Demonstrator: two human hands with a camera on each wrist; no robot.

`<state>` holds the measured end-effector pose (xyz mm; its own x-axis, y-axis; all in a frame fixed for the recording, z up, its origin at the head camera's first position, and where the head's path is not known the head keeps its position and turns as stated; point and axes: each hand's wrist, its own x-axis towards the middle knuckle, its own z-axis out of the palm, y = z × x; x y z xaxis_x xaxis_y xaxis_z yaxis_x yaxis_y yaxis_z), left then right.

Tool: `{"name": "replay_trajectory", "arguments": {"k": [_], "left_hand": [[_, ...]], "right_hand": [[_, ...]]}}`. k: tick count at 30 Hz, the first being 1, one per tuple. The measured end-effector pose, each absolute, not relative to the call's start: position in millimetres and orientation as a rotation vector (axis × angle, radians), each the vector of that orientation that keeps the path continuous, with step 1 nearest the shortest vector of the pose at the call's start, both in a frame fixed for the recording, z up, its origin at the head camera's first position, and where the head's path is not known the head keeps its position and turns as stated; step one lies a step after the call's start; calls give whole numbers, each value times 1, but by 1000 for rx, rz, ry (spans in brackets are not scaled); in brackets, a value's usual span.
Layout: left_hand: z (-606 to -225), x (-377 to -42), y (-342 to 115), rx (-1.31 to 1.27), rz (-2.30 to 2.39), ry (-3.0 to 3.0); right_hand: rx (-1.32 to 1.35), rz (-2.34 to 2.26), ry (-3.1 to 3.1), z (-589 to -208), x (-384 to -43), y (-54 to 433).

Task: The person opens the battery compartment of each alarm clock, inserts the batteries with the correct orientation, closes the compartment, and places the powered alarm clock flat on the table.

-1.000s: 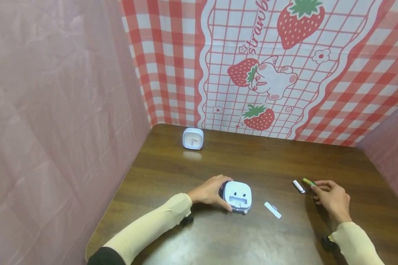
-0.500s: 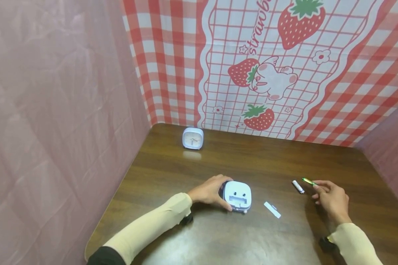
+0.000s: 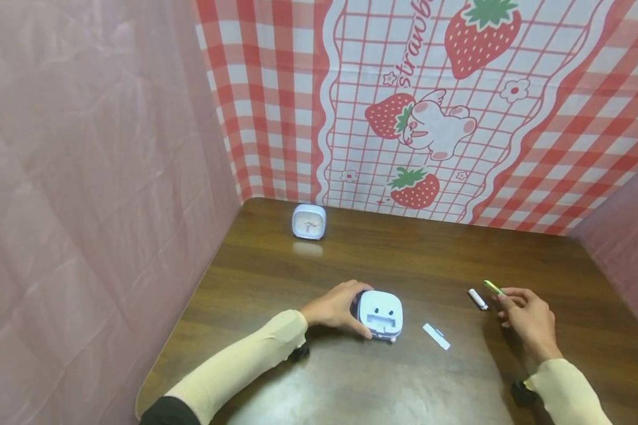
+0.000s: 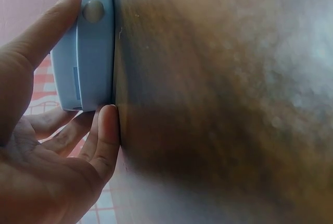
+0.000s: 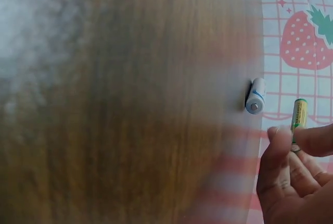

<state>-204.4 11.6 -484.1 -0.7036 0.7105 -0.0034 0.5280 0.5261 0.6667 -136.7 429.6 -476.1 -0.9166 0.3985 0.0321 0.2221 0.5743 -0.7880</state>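
Note:
A white alarm clock (image 3: pixel 387 302) lies face down, its back up and its battery slot open with no battery in it. My left hand (image 3: pixel 336 306) grips it from the left, thumb on the near side and fingers round the far side. In the left wrist view the clock's side (image 4: pixel 95 62) shows between thumb and fingers. My right hand (image 3: pixel 531 321) pinches a green and yellow battery (image 3: pixel 492 287) by one end, raised off the table in the right wrist view. Just left of it a white battery (image 3: pixel 477 299) rests on the wood.
The slim white battery cover (image 3: pixel 436 336) lies between the clock and the right hand. A second small clock (image 3: pixel 309 222) stands upright at the back left of the wooden table (image 3: pixel 383 389). Behind rises a red and white checked strawberry cloth (image 3: pixel 282 118); a pink curtain (image 3: pixel 111 177) hangs at left.
My right hand has shifted slightly left with the green and yellow battery, whose tip has tilted up. The left hand and the clock have stayed put.

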Motion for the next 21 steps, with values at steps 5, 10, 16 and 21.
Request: {"name": "replay_trajectory", "arguments": {"k": [5, 10, 16, 21], "left_hand": [[-483, -203, 12, 1024, 954, 2490], [-483, -202, 11, 1015, 964, 2477], [-484, -203, 11, 1015, 973, 2469], [-485, -203, 12, 1023, 977, 2471]], "right_hand": [[-515, 1354, -2519, -475, -137, 429], [-534, 1369, -2500, -472, -136, 430], [-505, 1409, -2462, -470, -136, 427], [-430, 1508, -2420, -469, -136, 423]]}}
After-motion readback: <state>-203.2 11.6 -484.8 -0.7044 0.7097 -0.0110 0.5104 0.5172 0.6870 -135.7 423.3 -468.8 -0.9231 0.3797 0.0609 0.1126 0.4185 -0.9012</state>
